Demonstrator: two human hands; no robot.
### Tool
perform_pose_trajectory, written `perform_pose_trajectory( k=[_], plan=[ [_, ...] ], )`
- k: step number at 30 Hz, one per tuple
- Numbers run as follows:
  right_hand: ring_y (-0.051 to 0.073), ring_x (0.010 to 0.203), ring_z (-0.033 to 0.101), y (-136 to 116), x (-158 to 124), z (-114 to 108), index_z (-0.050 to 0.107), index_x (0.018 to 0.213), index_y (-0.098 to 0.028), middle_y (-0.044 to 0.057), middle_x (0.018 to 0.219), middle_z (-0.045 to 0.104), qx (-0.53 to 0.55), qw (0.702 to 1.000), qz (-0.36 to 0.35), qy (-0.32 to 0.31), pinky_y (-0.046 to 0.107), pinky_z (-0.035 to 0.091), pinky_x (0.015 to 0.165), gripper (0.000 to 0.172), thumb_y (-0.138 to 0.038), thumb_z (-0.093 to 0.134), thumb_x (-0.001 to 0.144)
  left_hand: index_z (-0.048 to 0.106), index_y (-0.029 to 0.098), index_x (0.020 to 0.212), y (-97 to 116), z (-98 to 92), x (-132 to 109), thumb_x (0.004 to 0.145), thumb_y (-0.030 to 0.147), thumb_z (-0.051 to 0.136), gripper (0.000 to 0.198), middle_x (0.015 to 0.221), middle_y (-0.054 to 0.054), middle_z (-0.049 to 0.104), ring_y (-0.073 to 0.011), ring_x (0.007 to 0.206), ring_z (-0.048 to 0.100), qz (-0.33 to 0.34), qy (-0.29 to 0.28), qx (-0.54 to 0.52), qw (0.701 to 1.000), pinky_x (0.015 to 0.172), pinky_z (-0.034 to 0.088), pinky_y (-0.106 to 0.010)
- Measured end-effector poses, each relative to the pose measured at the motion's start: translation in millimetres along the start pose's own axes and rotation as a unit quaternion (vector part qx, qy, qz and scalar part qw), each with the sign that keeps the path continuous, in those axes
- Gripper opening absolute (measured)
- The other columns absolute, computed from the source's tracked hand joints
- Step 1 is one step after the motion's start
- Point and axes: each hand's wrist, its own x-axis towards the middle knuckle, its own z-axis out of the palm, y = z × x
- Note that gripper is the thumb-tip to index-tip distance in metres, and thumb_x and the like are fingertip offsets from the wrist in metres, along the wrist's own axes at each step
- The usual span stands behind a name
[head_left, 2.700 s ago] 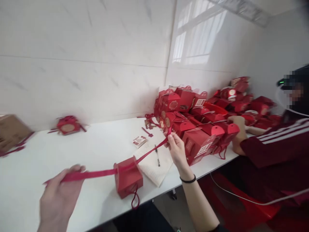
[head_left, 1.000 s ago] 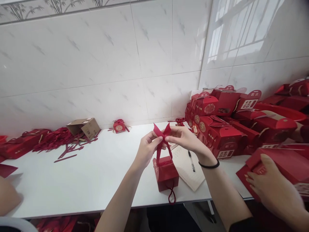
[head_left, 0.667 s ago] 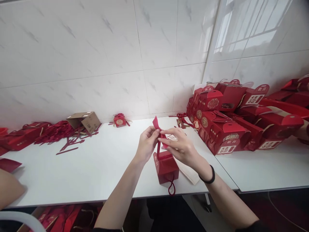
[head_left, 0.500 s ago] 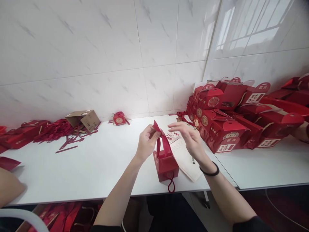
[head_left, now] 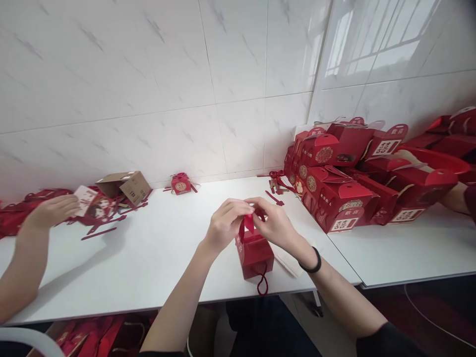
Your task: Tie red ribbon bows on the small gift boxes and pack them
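Observation:
A small red gift box (head_left: 256,256) stands on the white table near its front edge, with a dark red cord loop hanging from its front end. Above the box, my left hand (head_left: 225,223) and my right hand (head_left: 273,220) meet, fingertips pinched together on a red ribbon (head_left: 249,224) that rises from the box top. The fingers hide the ribbon's upper part. Partly under my right forearm lies a pale paper sheet or bag (head_left: 288,261).
Red gift boxes (head_left: 334,193) are piled at the right, a co-worker's arm beside them. At the left, another person's hand (head_left: 54,210) holds a printed card near a cardboard box (head_left: 128,188). A small decorated box (head_left: 181,183) sits by the wall, ribbon strips (head_left: 277,183) to its right.
My right hand has come down and left from open in the air to pinch the ribbon beside my left hand. At the left, another person's hand has reached in with a card.

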Motion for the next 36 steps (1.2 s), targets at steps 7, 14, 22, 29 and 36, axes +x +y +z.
perform_pose_trajectory(
  k=[7, 14, 22, 29, 36],
  plan=[
    [0.021, 0.083, 0.065, -6.4, 3.6, 5.2, 0.072, 0.081, -0.016, 0.006, 0.084, 0.071, 0.209, 0.963, 0.150, 0.081, 0.031, 0.052, 0.072, 0.028, -0.039, 0.055, 0.081, 0.060, 0.019, 0.097, -1.6, 8.7, -10.1, 0.076, 0.000, 0.059, 0.028, 0.093, -0.005, 0.068, -0.0175, 0.093, 0.062, 0.049, 0.058, 0.035, 0.996, 0.075, 0.056, -0.034],
    [0.019, 0.073, 0.067, -0.3, -0.8, 7.3, 0.062, 0.114, -0.017, 0.004, 0.076, 0.072, 0.089, 0.952, 0.137, 0.260, 0.034, 0.053, 0.076, 0.042, -0.034, 0.065, 0.075, 0.063, 0.018, 0.082, 20.2, 29.6, -31.6, 0.078, 0.012, 0.062, 0.007, 0.087, -0.005, 0.068, -0.0160, 0.087, 0.064, -0.262, 0.234, -0.149, 0.924, 0.078, 0.054, -0.032],
    [0.023, 0.082, 0.068, 30.4, -24.4, -2.6, 0.052, 0.126, -0.016, 0.006, 0.080, 0.072, -0.049, 0.926, 0.144, 0.347, 0.040, 0.050, 0.087, 0.057, -0.041, 0.064, 0.076, 0.059, 0.016, 0.063, 31.5, 27.5, -53.0, 0.060, 0.021, 0.076, 0.018, 0.060, 0.003, 0.060, -0.0094, 0.061, 0.060, -0.534, 0.400, -0.361, 0.651, 0.068, 0.051, -0.025],
    [0.022, 0.080, 0.067, 59.9, -55.7, -25.0, 0.057, 0.121, -0.011, 0.008, 0.076, 0.072, -0.092, 0.908, 0.204, 0.354, 0.039, 0.048, 0.087, 0.054, -0.039, 0.064, 0.075, 0.058, 0.014, 0.058, 26.9, 10.6, -95.8, 0.053, 0.017, 0.076, 0.020, 0.058, 0.003, 0.058, -0.0072, 0.061, 0.057, -0.605, 0.468, -0.311, 0.564, 0.067, 0.049, -0.021],
    [0.023, 0.076, 0.066, 77.3, -79.7, -44.9, 0.061, 0.116, -0.010, 0.008, 0.069, 0.070, -0.169, 0.891, 0.274, 0.320, 0.036, 0.049, 0.077, 0.051, -0.036, 0.064, 0.073, 0.059, 0.012, 0.060, 25.3, -7.4, -128.8, 0.054, 0.014, 0.074, 0.016, 0.059, 0.003, 0.058, -0.0069, 0.060, 0.057, -0.661, 0.426, -0.283, 0.549, 0.065, 0.049, -0.021]
  ],
)
